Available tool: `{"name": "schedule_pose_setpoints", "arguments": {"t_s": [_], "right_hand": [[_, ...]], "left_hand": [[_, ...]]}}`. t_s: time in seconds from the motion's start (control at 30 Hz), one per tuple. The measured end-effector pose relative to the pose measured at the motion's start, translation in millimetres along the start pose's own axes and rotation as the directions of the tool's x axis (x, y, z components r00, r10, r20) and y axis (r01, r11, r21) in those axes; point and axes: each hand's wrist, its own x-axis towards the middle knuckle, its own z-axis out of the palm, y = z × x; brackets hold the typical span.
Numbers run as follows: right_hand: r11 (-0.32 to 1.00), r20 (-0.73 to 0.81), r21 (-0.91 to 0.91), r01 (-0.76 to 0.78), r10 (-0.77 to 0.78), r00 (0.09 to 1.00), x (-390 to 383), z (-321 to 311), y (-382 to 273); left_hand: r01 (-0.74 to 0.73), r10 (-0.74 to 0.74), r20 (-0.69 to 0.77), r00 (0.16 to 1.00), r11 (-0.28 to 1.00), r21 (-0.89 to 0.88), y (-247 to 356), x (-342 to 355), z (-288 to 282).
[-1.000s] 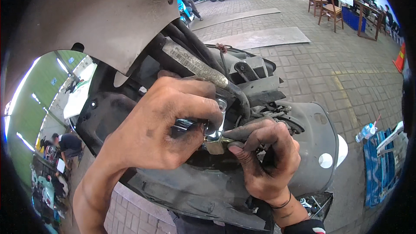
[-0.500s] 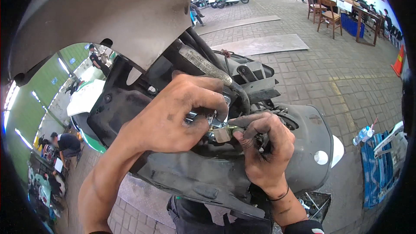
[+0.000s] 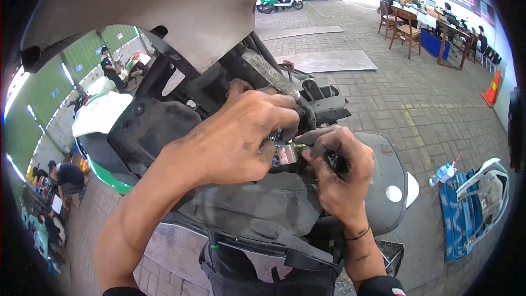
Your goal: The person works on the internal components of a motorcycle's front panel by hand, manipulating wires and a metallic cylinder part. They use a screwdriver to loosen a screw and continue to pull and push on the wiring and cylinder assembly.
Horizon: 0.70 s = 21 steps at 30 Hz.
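Left hand (image 3: 246, 134) curls palm-down with its thumb and fingers closed on a shiny metal fitting (image 3: 286, 155), which sits just off the thumb tip, toward the right hand (image 3: 346, 156). That hand's forefinger and thumb are pinched together on a small brass-coloured piece (image 3: 299, 146) at the fitting's near edge; how far the piece goes in is hidden by the fingers. Probably the left grip steadies the fitting, leaving the right fingertips free for fine handling, and both wrists arch so the fingers can reach among the close parts.

Beyond the left knuckles runs a dark tube with a worn label (image 3: 268, 71). Below both hands spreads a dusty dark plastic panel (image 3: 252, 203), and left of the left hand stands a white-and-green body panel (image 3: 101, 112). A large grey panel (image 3: 164, 0) hangs above it.

Right of the right hand, brick paving (image 3: 378, 96) carries a blue patterned mat (image 3: 452, 235) with a pale plastic part (image 3: 490, 186) on it, and a bottle (image 3: 440, 175) beside it. Farther up are a metal sheet (image 3: 334, 61), wooden chairs (image 3: 405, 30) and an orange cone (image 3: 492, 90). Far left of the left hand, a co-worker (image 3: 70, 178) bends low near a green wall (image 3: 41, 107).
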Motion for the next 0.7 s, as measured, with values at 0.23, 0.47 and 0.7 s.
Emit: {"name": "schedule_pose_setpoints", "arguments": {"t_s": [0.23, 0.47, 0.7], "right_hand": [[0.998, 0.037, 0.061, -0.016, 0.013, 0.999, -8.3, -0.5, 5.2], [0.981, 0.143, 0.169, -0.096, 0.072, 0.987, 9.5, -9.5, 14.1], [0.986, 0.093, 0.030, -0.165, 0.162, 0.982, -1.4, -4.4, -10.4]], "left_hand": [[-0.028, 0.027, -0.039, 0.999, 0.999, -0.021, -3.7, -1.6, 3.4], [-0.014, 0.012, -0.054, 0.998, 0.999, -0.040, -0.7, -0.4, 6.0], [-0.013, 0.010, -0.082, 0.997, 0.999, -0.036, -6.2, -1.0, 7.6]]}}
